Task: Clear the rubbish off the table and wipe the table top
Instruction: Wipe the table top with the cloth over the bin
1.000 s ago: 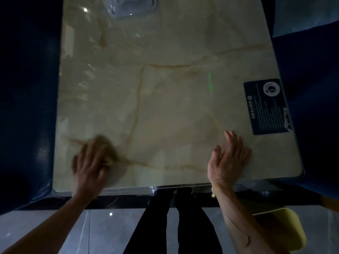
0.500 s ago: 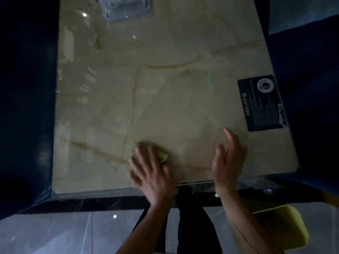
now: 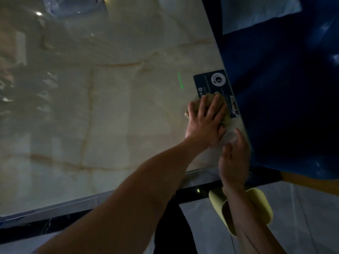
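The table top is glossy beige marble with brown veins. My left hand lies flat on a crumpled yellowish cloth and presses it to the table near the right edge, partly over a dark blue sticker. The cloth shows only around my fingers. Just behind it, at the near right corner, my right hand rests on the table with its fingers loosely spread and nothing in it.
A clear plastic container sits at the table's far edge, cut off by the frame. Dark blue seating borders the right side. A pale yellow bin or scoop stands on the tiled floor below my right forearm.
My left hand has swept the cloth from the near left, across the front of the table, to the right edge by the sticker. My right hand slid toward the right corner. The view tilted.
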Motion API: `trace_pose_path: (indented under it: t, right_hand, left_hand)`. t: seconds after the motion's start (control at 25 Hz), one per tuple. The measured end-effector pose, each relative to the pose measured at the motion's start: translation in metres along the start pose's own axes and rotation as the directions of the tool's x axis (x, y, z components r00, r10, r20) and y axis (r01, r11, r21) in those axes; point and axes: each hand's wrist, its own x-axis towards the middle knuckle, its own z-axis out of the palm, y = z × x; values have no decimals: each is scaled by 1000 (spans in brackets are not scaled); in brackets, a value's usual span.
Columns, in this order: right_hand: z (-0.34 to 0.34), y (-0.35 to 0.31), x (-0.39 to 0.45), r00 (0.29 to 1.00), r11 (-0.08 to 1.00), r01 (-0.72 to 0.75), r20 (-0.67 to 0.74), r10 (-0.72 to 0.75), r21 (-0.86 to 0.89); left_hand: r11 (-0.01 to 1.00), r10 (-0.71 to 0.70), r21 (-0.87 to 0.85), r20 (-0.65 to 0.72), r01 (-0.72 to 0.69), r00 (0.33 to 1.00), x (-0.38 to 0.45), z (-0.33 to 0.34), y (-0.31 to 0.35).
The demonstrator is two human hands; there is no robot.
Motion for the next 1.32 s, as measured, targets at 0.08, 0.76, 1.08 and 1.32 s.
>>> trace_pose_path:
  t: [0.08,0.76,1.08,1.32]
  right_hand:
    - [3,2,-1,997,984,70,-4,-71,-163]
    - [47,-9,-22,979,857,67,198,41,-512]
    - [35,-23,-18,954,848,56,278,110,-527]
    - [27,-37,-20,930,819,105,347,121,-565]
  left_hand:
    - [957,266,112,42,-269,963,-11,0,-21]
    - [223,-975,-339,-84,914,207,-322,7,-258]
    - [496,-857,-298,-15,816,515,-225,-10,-162]
    - [833,-527,-147,85,534,845,-217,-30,-163]
